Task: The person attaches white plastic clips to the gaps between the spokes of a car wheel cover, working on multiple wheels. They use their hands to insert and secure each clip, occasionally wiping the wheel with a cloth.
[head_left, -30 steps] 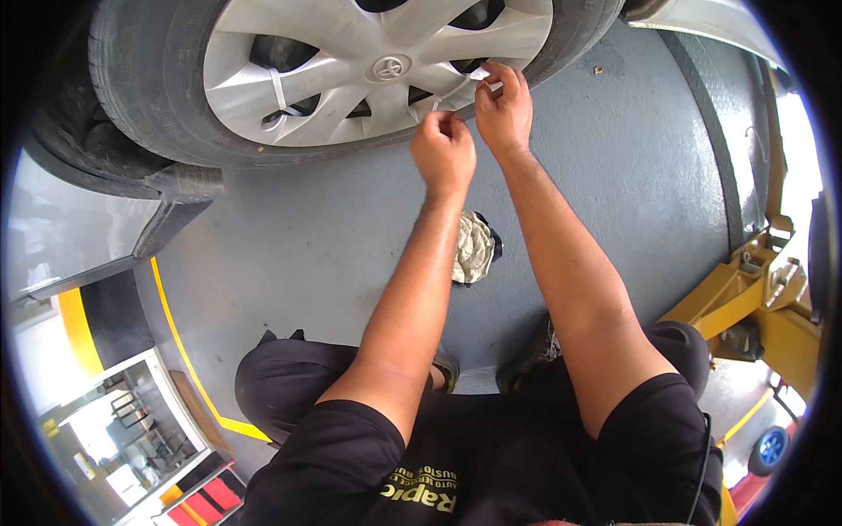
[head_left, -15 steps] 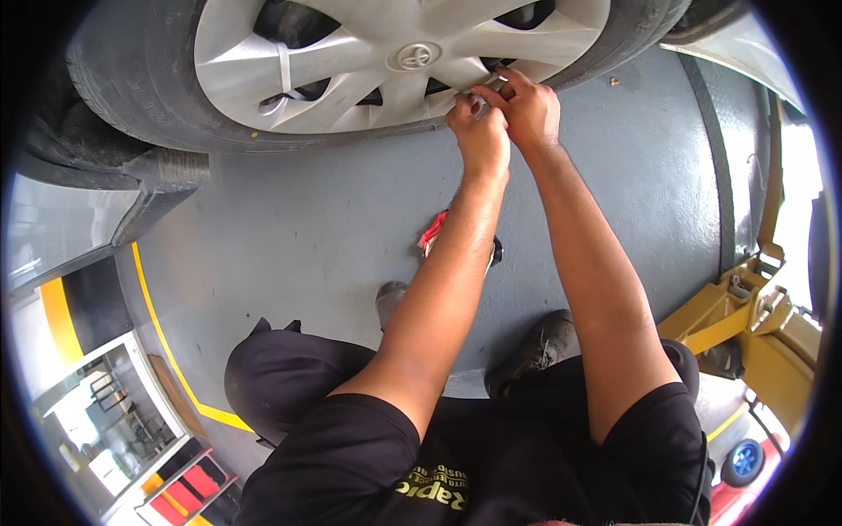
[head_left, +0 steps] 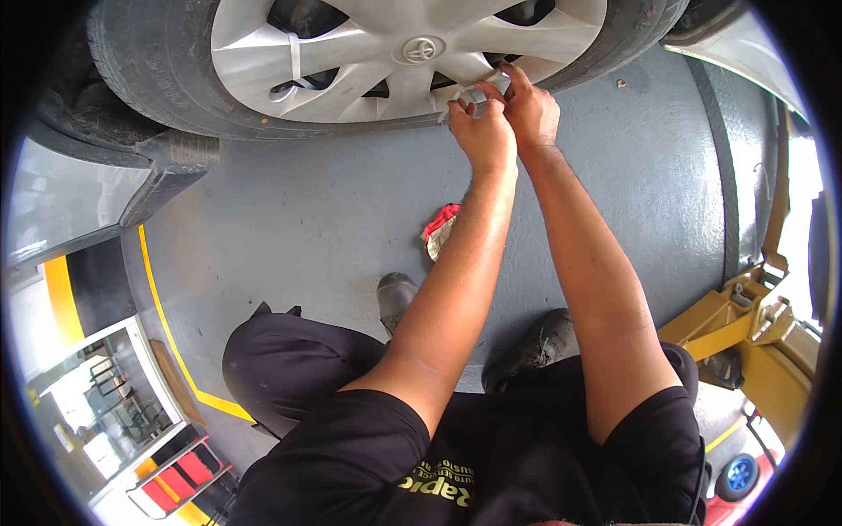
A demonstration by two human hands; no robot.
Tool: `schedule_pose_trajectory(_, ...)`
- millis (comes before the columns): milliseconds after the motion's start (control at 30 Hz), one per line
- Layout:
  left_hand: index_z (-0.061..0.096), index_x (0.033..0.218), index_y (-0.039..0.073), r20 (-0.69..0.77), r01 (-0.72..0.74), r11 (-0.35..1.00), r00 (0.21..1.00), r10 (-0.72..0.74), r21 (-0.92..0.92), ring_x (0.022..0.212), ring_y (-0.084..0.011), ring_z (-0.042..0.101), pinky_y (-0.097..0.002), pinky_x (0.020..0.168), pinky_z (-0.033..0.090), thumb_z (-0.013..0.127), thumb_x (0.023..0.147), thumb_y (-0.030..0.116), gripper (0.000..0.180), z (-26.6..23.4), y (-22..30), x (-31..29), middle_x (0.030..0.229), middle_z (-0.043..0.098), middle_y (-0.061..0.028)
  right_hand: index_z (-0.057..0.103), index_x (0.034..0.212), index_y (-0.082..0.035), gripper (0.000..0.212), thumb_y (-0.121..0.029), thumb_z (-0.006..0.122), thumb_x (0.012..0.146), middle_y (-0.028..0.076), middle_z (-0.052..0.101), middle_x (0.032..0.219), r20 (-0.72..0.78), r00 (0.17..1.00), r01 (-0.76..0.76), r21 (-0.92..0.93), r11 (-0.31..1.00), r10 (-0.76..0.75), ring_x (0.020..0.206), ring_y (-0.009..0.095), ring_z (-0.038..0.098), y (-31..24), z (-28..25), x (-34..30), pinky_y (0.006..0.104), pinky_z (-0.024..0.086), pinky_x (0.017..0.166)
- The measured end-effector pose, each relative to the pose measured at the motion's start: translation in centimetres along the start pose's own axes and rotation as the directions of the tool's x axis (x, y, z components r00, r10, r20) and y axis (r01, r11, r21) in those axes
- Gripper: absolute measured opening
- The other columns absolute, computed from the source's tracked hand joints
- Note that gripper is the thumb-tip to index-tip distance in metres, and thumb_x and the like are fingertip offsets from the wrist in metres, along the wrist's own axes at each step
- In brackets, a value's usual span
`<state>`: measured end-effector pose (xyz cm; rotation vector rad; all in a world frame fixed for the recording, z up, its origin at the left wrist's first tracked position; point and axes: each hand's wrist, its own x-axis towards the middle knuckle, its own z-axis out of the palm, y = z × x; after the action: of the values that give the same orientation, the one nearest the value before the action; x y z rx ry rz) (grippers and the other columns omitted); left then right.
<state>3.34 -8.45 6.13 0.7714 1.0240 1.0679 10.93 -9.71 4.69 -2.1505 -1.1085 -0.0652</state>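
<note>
Wheel with silver wheel cover [head_left: 419,50] fills the top of the frame, black tire [head_left: 158,83] around it. Both bare hands at the cover's lower right rim, upper centre-right of the frame, touching each other. Left hand [head_left: 487,138]: fingers curled, thumb against them. Right hand [head_left: 532,114]: fingers bent, tips at a slot in the cover. Pale cable tie [head_left: 463,90] lies right at the fingertips, against the cover's lower edge, partly hidden; cannot tell whether either grip has it pinched. Second white cable tie [head_left: 295,57] loops over a spoke, upper left of centre, well apart from the hands. Crumpled red-and-cream fabric bundle [head_left: 438,235] on grey floor [head_left: 289,228], mid-frame, beside the left forearm.
</note>
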Motion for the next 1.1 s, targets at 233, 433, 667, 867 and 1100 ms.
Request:
schedule_pose_trajectory(233, 0.044, 0.145, -0.002, 0.176, -0.022, 0.996, 0.984, 0.036, -0.082, 0.141, -0.0335, 0.038, -0.0458, 0.115, 0.036, 0.059, 0.077, 0.002, 0.069, -2.2, -0.8, 2.6, 0.148, 0.041, -0.0198, 0.066, 0.132, -0.023, 0.051, -0.05, 0.073, 0.089, 0.007, 0.073, 0.074, 0.093, 0.993, -0.066, -0.007, 0.998, 0.066, 0.071, 0.029, 0.073, -0.5, -0.6, 0.0, 0.0421, 0.058, 0.068)
schedule_pose_trajectory(433, 0.056, 0.143, 0.006, 0.221, 0.023, 0.995, 0.975, -0.002, -0.093, 0.099, -0.01, 0.054, -0.024, 0.087, 0.04, 0.058, 0.09, 0.01, 0.053, -3.7, -0.2, 3.2, 0.122, 0.061, 0.0002, 0.066, 0.133, -0.021, 0.054, -0.053, 0.072, 0.089, 0.003, 0.069, 0.068, 0.099, 0.99, -0.107, 0.031, 0.994, 0.104, 0.067, 0.027, 0.071, -1.0, -0.7, -0.2, 0.0415, 0.056, 0.065)
schedule_pose_trajectory(667, 0.069, 0.123, 0.007, -0.015, 0.054, 0.993, 0.999, -0.052, 0.103, 0.098, -0.0134, 0.063, -0.0321, 0.087, 0.047, 0.064, 0.091, 0.009, 0.032, -5.6, -0.7, 5.0, 0.115, 0.069, -0.003, 0.062, 0.138, -0.022, 0.058, -0.054, 0.07, 0.091, 0.004, 0.068, 0.067, 0.126, 0.981, -0.152, 0.048, 0.987, 0.145, 0.066, 0.027, 0.07, -1.3, -0.2, -0.5, 0.0421, 0.055, 0.063)
schedule_pose_trajectory(867, 0.072, 0.114, 0.006, -0.105, -0.016, 0.989, 0.994, 0.032, 0.149, 0.09, -0.014, 0.065, -0.0323, 0.079, 0.05, 0.07, 0.091, 0.007, 0.023, -5.9, -0.8, 4.7, 0.103, 0.071, -0.0031, 0.058, 0.142, -0.022, 0.058, -0.052, 0.068, 0.093, 0.005, 0.07, 0.072, 0.132, 0.975, -0.192, 0.079, 0.978, 0.181, 0.07, 0.03, 0.071, -1.3, 0.2, -1.2, 0.0445, 0.055, 0.067)
schedule_pose_trajectory(1100, 0.067, 0.107, -0.002, -0.177, -0.084, 0.993, 0.979, 0.098, 0.083, 0.084, -0.019, 0.065, -0.0327, 0.079, 0.053, 0.069, 0.089, 0.003, 0.019, -7.8, -2.2, 4.5, 0.091, 0.068, -0.0088, 0.062, 0.121, -0.014, 0.034, -0.028, 0.073, 0.092, 0.008, 0.071, 0.08, 0.109, 0.968, -0.236, 0.08, 0.969, 0.226, 0.072, 0.031, 0.071, 0.3, 2.2, -6.8, 0.0427, 0.055, 0.065)
